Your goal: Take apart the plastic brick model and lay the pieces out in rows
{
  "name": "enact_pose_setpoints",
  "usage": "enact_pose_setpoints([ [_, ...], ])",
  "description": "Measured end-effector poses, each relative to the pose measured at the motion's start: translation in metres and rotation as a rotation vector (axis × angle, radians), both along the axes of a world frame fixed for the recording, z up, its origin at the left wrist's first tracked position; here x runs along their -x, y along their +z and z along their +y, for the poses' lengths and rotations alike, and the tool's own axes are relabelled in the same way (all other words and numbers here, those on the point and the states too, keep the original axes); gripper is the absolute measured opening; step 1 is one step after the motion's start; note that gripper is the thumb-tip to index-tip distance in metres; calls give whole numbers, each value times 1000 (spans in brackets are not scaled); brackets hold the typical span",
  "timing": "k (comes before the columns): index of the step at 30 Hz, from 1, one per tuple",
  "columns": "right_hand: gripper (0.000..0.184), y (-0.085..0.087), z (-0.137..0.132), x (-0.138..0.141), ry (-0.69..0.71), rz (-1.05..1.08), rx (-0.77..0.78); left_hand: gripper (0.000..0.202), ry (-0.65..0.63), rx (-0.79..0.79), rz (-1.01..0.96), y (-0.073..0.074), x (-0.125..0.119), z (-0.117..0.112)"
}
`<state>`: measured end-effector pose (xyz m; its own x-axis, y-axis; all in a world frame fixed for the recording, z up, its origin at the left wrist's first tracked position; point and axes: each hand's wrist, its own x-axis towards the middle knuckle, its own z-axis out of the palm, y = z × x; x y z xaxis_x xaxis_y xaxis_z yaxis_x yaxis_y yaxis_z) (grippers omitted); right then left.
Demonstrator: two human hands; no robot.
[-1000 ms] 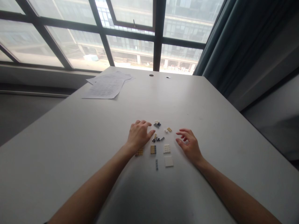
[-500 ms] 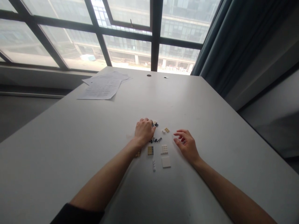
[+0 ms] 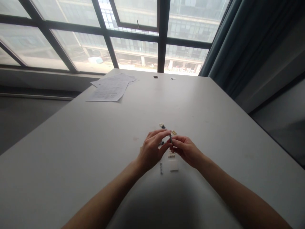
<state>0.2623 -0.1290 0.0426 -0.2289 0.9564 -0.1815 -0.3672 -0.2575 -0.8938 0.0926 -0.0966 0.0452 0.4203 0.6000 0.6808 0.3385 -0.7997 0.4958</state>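
- Small dark grey piece [image 3: 171, 138] is held up between both hands, above the middle of the parts group.
- Left hand [image 3: 152, 146]: piece is pinched between thumb and forefinger, gap left open behind the tips; other fingers are curved alongside.
- Right hand [image 3: 187, 148]: same piece is gripped from the other side by thumb and forefinger tips; remaining fingers are curled under, partly hidden.
- Small dark parts [image 3: 162, 143] are seen through the left-hand gap.
- White studded plate [image 3: 171, 154] is partly covered by the right fingers; smooth white tile [image 3: 173, 165] is placed just nearer, grey studded strip [image 3: 161, 168] left of it.
- Tan plate [image 3: 174, 132] and white-and-dark pile [image 3: 162, 126] are located beyond the hands.
- Printed papers [image 3: 108, 90] are spread at the far left of the white table [image 3: 214, 127].
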Motion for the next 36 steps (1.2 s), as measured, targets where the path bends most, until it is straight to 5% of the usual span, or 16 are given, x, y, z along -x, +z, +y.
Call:
enact_pose_setpoints([
  [12, 18, 0, -8, 8, -196, -508, -261, 25, 133, -67, 192, 2, 12, -6],
  [19, 15, -20, -20, -29, -111, -1093, -763, 25, 108, 136, 636, 1, 12, -4],
  [26, 21, -37, -22, -35, 7, -1212, -969, 17, 54, 186, 798, -1, 1, -5],
  [31, 19, -38, -23, -34, 29, -1217, -1000, 37, 60, 145, 757, -2, 5, -6],
  [36, 20, -39, -25, -34, 47, -1236, -1025, 16, 13, 110, 758, 1, 15, -12],
])
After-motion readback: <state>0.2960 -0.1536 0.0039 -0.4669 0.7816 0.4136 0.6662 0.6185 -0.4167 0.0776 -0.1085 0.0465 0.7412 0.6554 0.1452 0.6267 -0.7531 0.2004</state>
